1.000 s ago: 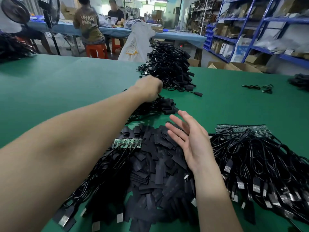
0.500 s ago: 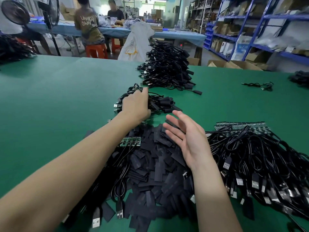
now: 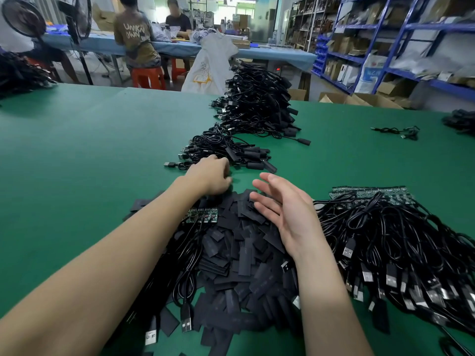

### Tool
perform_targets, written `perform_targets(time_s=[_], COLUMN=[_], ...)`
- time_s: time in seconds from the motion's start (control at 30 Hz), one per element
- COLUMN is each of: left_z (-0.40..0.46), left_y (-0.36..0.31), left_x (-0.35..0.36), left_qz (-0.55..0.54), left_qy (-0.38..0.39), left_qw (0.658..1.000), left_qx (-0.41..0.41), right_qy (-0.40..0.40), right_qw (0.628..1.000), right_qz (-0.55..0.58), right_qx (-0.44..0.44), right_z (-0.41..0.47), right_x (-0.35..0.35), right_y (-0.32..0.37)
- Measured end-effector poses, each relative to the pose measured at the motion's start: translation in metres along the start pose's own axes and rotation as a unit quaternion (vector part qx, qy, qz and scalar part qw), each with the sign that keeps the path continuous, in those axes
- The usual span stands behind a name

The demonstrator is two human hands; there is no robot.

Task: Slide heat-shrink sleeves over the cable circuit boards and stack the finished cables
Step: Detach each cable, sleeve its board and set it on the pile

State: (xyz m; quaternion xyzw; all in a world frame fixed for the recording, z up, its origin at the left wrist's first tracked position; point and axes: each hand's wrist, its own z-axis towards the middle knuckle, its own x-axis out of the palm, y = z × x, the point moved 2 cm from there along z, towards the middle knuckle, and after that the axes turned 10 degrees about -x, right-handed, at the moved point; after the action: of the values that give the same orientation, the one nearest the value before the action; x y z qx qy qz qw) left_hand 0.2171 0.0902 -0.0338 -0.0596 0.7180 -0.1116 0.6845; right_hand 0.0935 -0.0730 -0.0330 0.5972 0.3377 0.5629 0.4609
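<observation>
Heat-shrink sleeves point(image 3: 239, 258) lie in a loose black heap under and between both forearms, with the small stack of finished cables point(image 3: 226, 150) just beyond the left hand point(image 3: 209, 177). That hand's fingers curl down at the heap's far edge, though I cannot tell whether they pinch anything, while the right hand point(image 3: 285, 214) hovers over the heap, spread and holding nothing. A careless sweep here could scatter sleeves, or snag the unsleeved cables point(image 3: 401, 247) just right of the right hand and tangle them.

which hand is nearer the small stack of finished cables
Left. The left hand sits at the near edge of the small stack of finished cables; the right hand hovers over the sleeve pile.
</observation>
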Motion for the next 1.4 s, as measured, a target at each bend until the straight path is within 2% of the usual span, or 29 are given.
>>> perform_targets(time_s=[0.13, 0.23, 0.4, 0.47, 0.67, 0.77, 0.93, 1.0, 1.27, 1.4], left_z=[-0.015, -0.034, -0.065, -0.07, -0.072, -0.073, -0.077, -0.079, -0.078, -0.076], left_y=[0.004, 0.008, 0.02, 0.02, 0.024, 0.024, 0.018, 0.017, 0.009, 0.008], left_x=[-0.013, -0.025, -0.017, -0.009, -0.001, -0.004, -0.016, -0.016, -0.016, -0.018], left_qz=[-0.025, -0.055, -0.029, -0.001, 0.003, -0.067, -0.143, -0.154, -0.297, -0.332], left_qy=[0.01, -0.001, -0.029, -0.023, -0.041, -0.056, -0.149, -0.17, -0.186, -0.197], left_qw=[0.999, 0.998, 0.999, 0.999, 0.999, 0.995, 0.975, 0.97, 0.936, 0.922], left_qx=[0.021, 0.025, -0.014, -0.033, -0.031, -0.056, -0.081, -0.079, -0.039, -0.015], right_qy=[-0.005, -0.011, 0.05, 0.071, 0.084, 0.072, 0.119, 0.129, 0.129, 0.129], right_qw=[0.999, 0.989, 0.906, 0.884, 0.852, 0.864, 0.931, 0.947, 0.965, 0.976], right_qz=[-0.032, -0.143, -0.406, -0.449, -0.503, -0.484, -0.339, -0.294, -0.225, -0.16], right_qx=[-0.001, -0.028, -0.109, -0.111, -0.117, -0.122, -0.06, -0.033, 0.032, 0.071], right_z=[0.0, 0.002, 0.001, 0.0, -0.003, -0.004, -0.006, -0.008, -0.011, -0.011], right_x=[0.002, 0.007, 0.025, 0.03, 0.036, 0.039, 0.041, 0.041, 0.039, 0.041], right_y=[-0.002, -0.008, -0.02, -0.023, -0.022, -0.018, -0.015, -0.012, -0.002, -0.003])
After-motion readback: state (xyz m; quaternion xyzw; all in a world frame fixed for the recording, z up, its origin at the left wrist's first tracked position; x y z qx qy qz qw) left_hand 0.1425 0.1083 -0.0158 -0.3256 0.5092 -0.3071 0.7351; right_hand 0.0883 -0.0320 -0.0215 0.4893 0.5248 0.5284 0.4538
